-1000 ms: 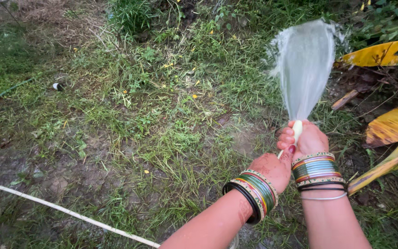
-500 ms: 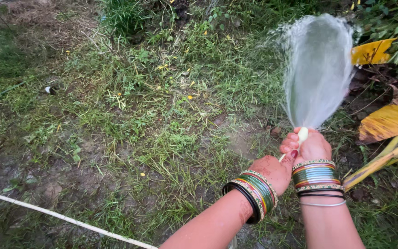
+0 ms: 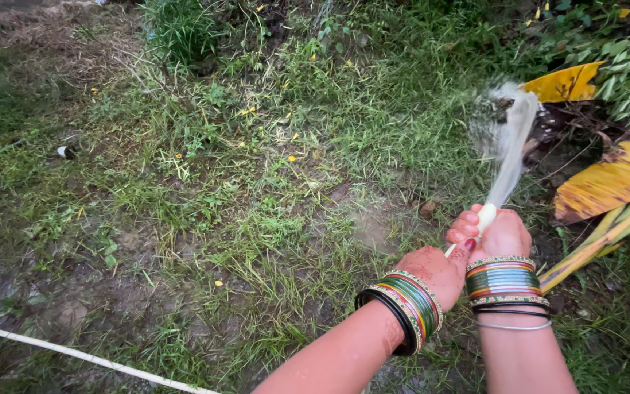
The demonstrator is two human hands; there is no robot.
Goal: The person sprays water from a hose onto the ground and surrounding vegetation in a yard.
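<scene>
Both my hands grip the end of a white hose (image 3: 486,217) over a grassy patch. My right hand (image 3: 503,235) wraps around the hose tip, with its thumb near the opening. Just below and to the left, my left hand (image 3: 437,273) is closed on the same hose. Both wrists carry stacks of green, red and gold bangles. A narrow jet of water (image 3: 508,142) shoots up and away from the tip toward the plants at the far right, breaking into mist at its end.
Large yellow dried leaves (image 3: 607,186) and green stalks lie at the right. A thin white hose line (image 3: 74,355) crosses the muddy ground at the lower left. A small white object (image 3: 63,152) lies in the grass at the left. A grass tuft (image 3: 184,33) stands at the back.
The wide fan of water has narrowed to a thin jet and now points further right. Both hands keep their grip on the hose.
</scene>
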